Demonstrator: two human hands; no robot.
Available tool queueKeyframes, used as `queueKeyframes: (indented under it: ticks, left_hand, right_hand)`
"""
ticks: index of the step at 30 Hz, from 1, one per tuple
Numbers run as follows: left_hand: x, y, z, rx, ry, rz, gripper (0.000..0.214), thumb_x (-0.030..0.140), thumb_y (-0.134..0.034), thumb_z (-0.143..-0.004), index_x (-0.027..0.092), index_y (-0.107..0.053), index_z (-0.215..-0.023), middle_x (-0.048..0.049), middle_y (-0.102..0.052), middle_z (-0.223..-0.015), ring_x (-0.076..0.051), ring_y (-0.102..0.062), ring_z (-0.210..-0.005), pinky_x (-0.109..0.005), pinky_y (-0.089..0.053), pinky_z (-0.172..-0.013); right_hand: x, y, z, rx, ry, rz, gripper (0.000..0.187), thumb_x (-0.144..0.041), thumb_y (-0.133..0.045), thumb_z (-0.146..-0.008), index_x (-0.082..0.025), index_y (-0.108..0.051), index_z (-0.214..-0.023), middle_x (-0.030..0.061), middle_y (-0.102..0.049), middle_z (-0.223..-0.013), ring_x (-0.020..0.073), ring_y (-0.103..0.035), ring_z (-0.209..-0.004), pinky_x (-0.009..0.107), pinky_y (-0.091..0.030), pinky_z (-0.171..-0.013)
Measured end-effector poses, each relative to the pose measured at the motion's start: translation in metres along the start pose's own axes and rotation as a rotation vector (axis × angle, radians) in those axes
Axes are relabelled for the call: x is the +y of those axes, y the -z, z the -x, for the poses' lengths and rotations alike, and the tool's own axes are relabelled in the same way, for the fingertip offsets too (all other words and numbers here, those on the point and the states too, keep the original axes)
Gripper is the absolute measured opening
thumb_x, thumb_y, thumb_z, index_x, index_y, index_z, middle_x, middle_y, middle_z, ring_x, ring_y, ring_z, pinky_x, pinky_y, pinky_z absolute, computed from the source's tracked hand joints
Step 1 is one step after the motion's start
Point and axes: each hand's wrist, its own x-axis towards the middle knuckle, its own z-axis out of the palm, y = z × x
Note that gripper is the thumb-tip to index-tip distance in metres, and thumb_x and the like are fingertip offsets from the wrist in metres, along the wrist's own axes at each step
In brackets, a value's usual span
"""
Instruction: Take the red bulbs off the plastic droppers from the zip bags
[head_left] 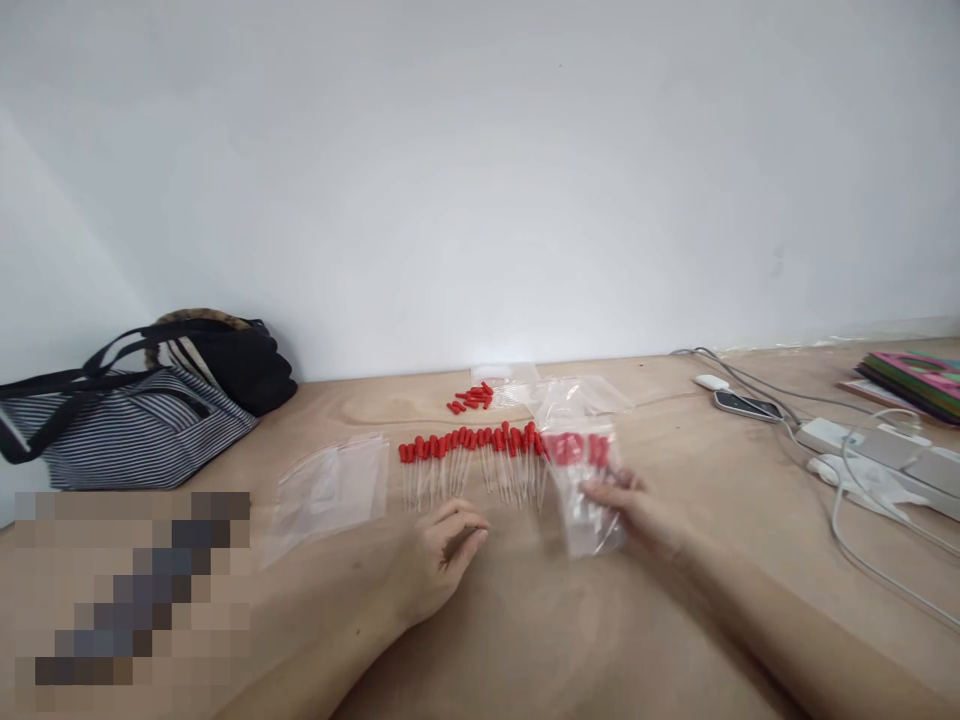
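Note:
My right hand (637, 508) pinches the side of a clear plastic zip bag (592, 525). Several red-topped pieces show inside it, blurred by the plastic. My left hand (450, 550) is loosely curled above the tabletop, thumb and forefinger tips close but apart, with nothing visible between them. Just beyond it lies a row of thin clear droppers with red bulbs (472, 440), stems pointing toward me. The row's right end meets the held bag. Behind the row, loose red bulbs (472, 398) lie in a small heap beside clear plastic bags (577, 395).
A flat clear bag (330, 490) lies left of the row. At the far left stand a striped bag (150, 425) and a black bag (251, 365). White power strips (885, 450), cables and a dark handheld device (748, 405) occupy the right, with coloured sheets (915, 380) behind.

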Motion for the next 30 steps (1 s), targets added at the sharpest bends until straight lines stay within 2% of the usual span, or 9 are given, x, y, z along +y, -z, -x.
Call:
queueKeyframes:
  ticks: [4,7,12,16,18,21,24,27,30]
  left_hand:
    - [0.002,-0.013,-0.003,-0.056,0.278,0.447,0.028,0.041,-0.044,-0.085,0.019,-0.051,-0.1,-0.0048,-0.062,-0.084,-0.016,-0.06,-0.078,-0.03,-0.048,-0.071]
    - [0.001,-0.016,-0.001,-0.058,0.416,0.645,0.039,0.044,-0.052,-0.079,0.02,-0.04,-0.107,-0.0037,-0.06,-0.088,-0.015,-0.059,-0.073,-0.03,-0.048,-0.067]
    - [-0.007,0.001,-0.001,-0.144,0.4,0.621,0.035,0.034,-0.052,-0.08,0.023,-0.035,-0.109,-0.0021,-0.057,-0.091,-0.011,-0.055,-0.068,-0.026,-0.044,-0.064]
    - [-0.015,0.02,-0.002,-0.292,0.354,0.445,0.023,0.026,-0.042,-0.084,0.023,-0.039,-0.107,0.0012,-0.056,-0.082,-0.008,-0.045,-0.055,-0.022,-0.039,-0.055]
    - [-0.014,0.026,-0.003,-0.323,0.349,0.36,0.021,0.023,-0.04,-0.084,0.022,-0.041,-0.105,0.0016,-0.056,-0.081,-0.008,-0.045,-0.057,-0.022,-0.039,-0.056]
    - [-0.011,0.027,-0.002,-0.331,0.331,0.268,0.019,0.02,-0.039,-0.083,0.022,-0.045,-0.101,0.002,-0.056,-0.079,-0.01,-0.049,-0.062,-0.023,-0.041,-0.06]
    - [-0.008,0.023,-0.001,-0.311,0.3,0.199,0.02,0.019,-0.04,-0.083,0.021,-0.048,-0.101,0.0009,-0.059,-0.083,-0.013,-0.054,-0.073,-0.026,-0.044,-0.068]
    - [-0.007,0.019,0.0,-0.255,0.271,0.102,0.021,0.015,-0.041,-0.082,0.021,-0.051,-0.101,-0.0019,-0.061,-0.091,-0.015,-0.057,-0.083,-0.03,-0.046,-0.077]
    - [-0.004,0.015,-0.003,-0.2,0.11,-0.034,0.028,0.014,-0.042,-0.082,0.022,-0.053,-0.107,-0.0049,-0.059,-0.105,-0.017,-0.055,-0.097,-0.033,-0.044,-0.086]
  right_hand:
    - [0.027,-0.065,0.016,-0.262,0.01,-0.035,0.044,-0.03,-0.081,-0.049,-0.017,-0.058,-0.085,-0.0007,-0.065,-0.069,0.0118,-0.059,-0.059,0.024,-0.047,-0.057]
    - [0.036,-0.082,0.019,-0.32,-0.017,-0.026,0.049,-0.032,-0.081,-0.048,-0.016,-0.057,-0.087,-0.0013,-0.064,-0.071,0.0119,-0.059,-0.06,0.024,-0.047,-0.057]
    - [0.034,-0.071,0.019,-0.437,-0.051,0.086,0.048,-0.033,-0.08,-0.049,-0.015,-0.057,-0.086,-0.002,-0.062,-0.068,0.011,-0.059,-0.061,0.023,-0.047,-0.058]
    - [0.03,-0.051,0.012,-0.277,-0.104,0.18,0.049,-0.047,-0.075,-0.054,-0.015,-0.056,-0.085,-0.0032,-0.059,-0.059,0.0097,-0.057,-0.05,0.023,-0.047,-0.052]
    - [0.03,-0.045,0.008,-0.255,-0.107,0.275,0.049,-0.051,-0.071,-0.056,-0.014,-0.056,-0.084,-0.0024,-0.059,-0.058,0.009,-0.056,-0.047,0.022,-0.045,-0.048]
    - [0.031,-0.045,0.004,-0.315,-0.09,0.444,0.045,-0.054,-0.066,-0.061,-0.013,-0.059,-0.077,-0.0029,-0.057,-0.055,0.0061,-0.048,-0.04,0.018,-0.035,-0.039]
    - [0.035,-0.052,0.003,-0.369,0.002,0.575,0.036,-0.048,-0.066,-0.064,-0.013,-0.062,-0.07,-0.0051,-0.051,-0.049,0.0041,-0.039,-0.041,0.017,-0.028,-0.04]
    - [0.04,-0.059,0.004,-0.342,0.077,0.677,0.026,-0.038,-0.064,-0.067,-0.013,-0.062,-0.064,-0.0059,-0.046,-0.046,0.0046,-0.035,-0.043,0.018,-0.026,-0.043]
    - [0.043,-0.062,0.006,-0.289,0.127,0.753,0.023,-0.035,-0.058,-0.071,-0.014,-0.061,-0.061,-0.0054,-0.045,-0.046,0.0055,-0.035,-0.044,0.019,-0.026,-0.044]
